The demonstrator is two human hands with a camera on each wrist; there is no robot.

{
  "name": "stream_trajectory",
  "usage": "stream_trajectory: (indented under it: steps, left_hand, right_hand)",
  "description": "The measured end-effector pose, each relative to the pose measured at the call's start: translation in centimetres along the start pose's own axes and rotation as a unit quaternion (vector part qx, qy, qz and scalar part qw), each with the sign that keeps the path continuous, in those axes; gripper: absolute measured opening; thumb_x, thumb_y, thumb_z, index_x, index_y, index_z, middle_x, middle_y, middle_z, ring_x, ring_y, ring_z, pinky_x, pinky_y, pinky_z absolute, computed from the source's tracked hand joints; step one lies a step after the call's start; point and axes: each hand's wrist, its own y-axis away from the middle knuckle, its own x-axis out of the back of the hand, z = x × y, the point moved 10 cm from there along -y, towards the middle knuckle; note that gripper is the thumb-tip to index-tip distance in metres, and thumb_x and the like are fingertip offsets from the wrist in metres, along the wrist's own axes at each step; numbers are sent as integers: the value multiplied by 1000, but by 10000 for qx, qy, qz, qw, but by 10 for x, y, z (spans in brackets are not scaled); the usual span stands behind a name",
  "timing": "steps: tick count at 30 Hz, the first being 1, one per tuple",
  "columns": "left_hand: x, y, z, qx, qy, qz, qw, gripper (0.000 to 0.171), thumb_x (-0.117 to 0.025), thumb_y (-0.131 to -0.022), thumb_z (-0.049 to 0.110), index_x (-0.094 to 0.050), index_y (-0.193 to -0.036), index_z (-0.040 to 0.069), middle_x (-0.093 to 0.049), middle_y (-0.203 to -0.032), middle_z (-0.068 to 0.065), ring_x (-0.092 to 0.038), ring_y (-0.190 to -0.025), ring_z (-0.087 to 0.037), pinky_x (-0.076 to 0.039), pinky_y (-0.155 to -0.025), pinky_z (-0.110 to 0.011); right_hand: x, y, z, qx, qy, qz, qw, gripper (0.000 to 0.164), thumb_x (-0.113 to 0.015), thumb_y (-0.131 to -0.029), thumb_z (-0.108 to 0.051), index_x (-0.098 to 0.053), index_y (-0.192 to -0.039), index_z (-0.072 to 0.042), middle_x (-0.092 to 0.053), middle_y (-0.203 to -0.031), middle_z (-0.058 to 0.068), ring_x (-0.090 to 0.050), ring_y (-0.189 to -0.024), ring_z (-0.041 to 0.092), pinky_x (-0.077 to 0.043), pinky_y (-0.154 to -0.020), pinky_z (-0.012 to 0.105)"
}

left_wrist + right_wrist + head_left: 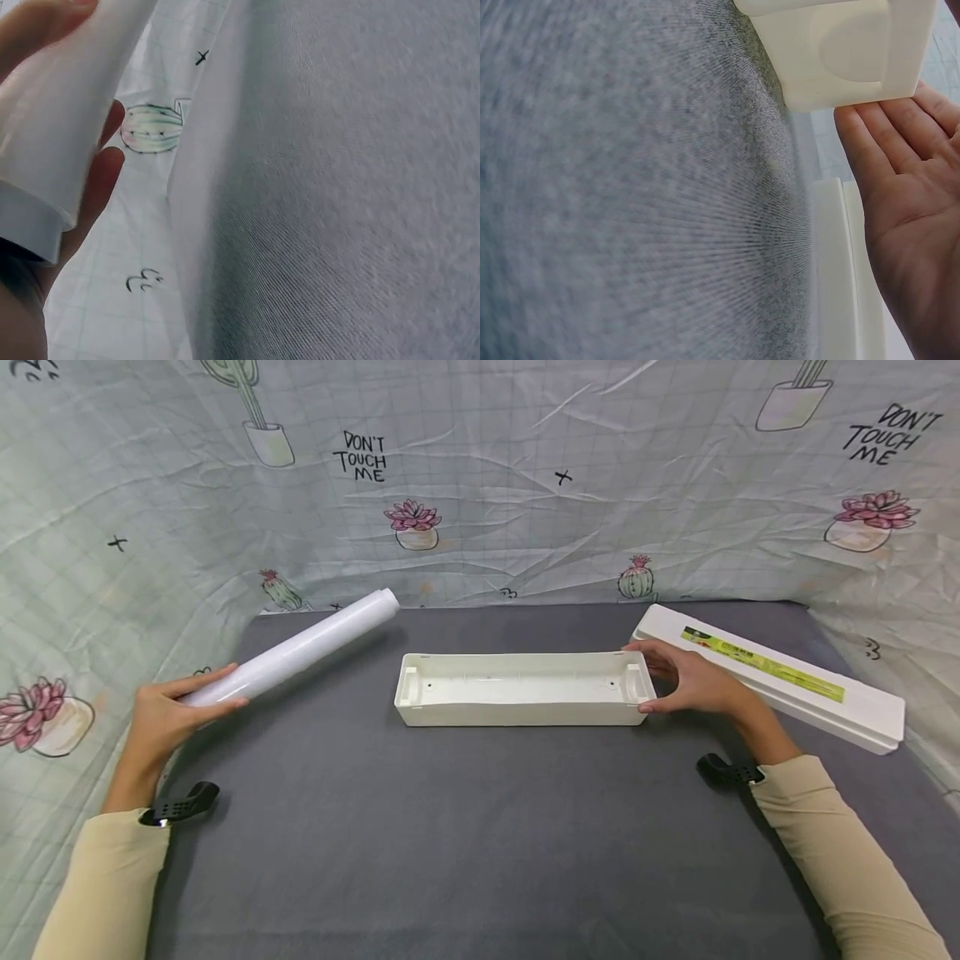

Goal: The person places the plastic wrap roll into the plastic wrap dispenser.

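Observation:
My left hand (168,717) grips the lower end of a glossy white roll of cling film (303,646), thumb on one side and fingers on the other. The roll slants up to the right above the cloth. In the left wrist view, the core end of the roll (34,221) shows near the palm. An open, long white dispenser box (517,715) lies crosswise in the middle, its inside bare. My right hand (693,683) holds the box's right end between thumb at the front corner and fingers at the back corner. The right wrist view shows those fingers against the box end (847,45).
A long white lid (795,697) with a green-yellow label lies slanted at the right, behind my right hand. Dark grey cloth (450,835) covers the table. A printed pale sheet (495,527) hangs along the back and sides.

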Motion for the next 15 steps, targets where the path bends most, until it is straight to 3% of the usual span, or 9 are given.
stream_trajectory:
  steps: [9, 15]
  left_hand:
    - [-4, -2, 11, 187, -11, -40, 9998, 52, -91, -77, 12, -73, -126, 10, -72, -102, 30, -62, -96, 3, -46, -69, -10]
    - [-8, -3, 27, -59, 172, -79, 9998, 52, -92, -74, 7, -74, -123, 7, -74, -106, 20, -63, -94, 2, -46, -69, -12]
  right_hand:
    - [1, -1, -3, 175, -19, -63, 9998, 89, -84, -79, 2, -36, -154, 0, -41, -153, 21, -37, -135, -9, -33, -107, 7]
    - [1, -1, -2, 168, 21, -44, 9998, 89, -85, -79, 1, -37, -153, -2, -42, -153, 21, -38, -135, -9, -33, -107, 7]
